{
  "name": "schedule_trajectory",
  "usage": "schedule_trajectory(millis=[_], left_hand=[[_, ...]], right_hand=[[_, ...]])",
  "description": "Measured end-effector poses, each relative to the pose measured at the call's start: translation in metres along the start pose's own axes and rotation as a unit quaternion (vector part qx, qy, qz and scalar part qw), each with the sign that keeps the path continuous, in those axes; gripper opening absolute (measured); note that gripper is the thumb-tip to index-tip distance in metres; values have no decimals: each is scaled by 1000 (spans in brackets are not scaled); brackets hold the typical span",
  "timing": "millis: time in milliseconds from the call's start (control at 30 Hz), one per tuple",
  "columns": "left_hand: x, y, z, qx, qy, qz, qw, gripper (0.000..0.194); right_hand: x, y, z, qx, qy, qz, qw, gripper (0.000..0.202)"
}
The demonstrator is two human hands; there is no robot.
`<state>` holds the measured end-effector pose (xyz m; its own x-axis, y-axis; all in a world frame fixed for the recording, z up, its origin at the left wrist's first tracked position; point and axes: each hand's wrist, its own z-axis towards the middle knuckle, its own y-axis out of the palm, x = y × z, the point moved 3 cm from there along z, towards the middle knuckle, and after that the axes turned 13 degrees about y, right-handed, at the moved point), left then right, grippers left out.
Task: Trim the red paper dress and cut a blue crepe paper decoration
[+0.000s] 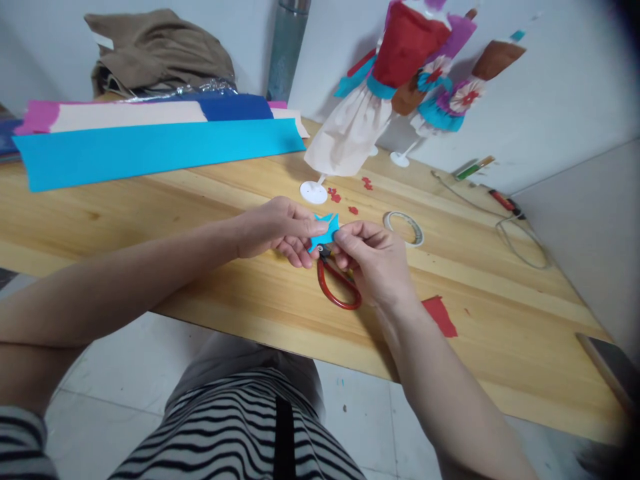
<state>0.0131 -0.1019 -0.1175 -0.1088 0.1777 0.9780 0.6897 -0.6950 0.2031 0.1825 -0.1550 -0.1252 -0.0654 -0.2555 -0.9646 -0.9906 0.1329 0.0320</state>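
A small cut piece of blue paper [327, 233] is held between my two hands above the wooden table. My left hand [295, 233] pinches its left side, thumb on top. The fingertips of my right hand [367, 250] close on its right edge. Red-handled scissors [343, 305] lie on the table just below the hands; their blades are hidden by the hands and the paper. Small red paper bits [353, 210] lie beyond my fingers, near the white round base [313, 193] of a dressed doll form.
Doll forms in paper dresses [345, 133] stand at the back. Blue paper [165, 153] and other strips lie back left, by brown cloth [160, 53] and a bottle [287, 53]. To the right are a tape roll [419, 233], red scrap [440, 317], cable [520, 250] and phone [613, 367].
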Motion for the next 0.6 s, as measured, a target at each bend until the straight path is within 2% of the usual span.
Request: schedule_trajectory(millis=[133,300,467,600], left_hand=[[-3,4,1,17,-6,18,1000,11],[3,11,-1,64,-10,45,997,20],[11,12,-2,64,-20,68,995,22],[11,11,-3,61,-20,76,995,21]], right_hand=[[2,-1,1,0,-1,12,1000,37],[7,-2,3,-6,3,15,1000,42],[8,-1,3,-44,11,23,999,48],[6,1,1,-74,29,46,996,46]])
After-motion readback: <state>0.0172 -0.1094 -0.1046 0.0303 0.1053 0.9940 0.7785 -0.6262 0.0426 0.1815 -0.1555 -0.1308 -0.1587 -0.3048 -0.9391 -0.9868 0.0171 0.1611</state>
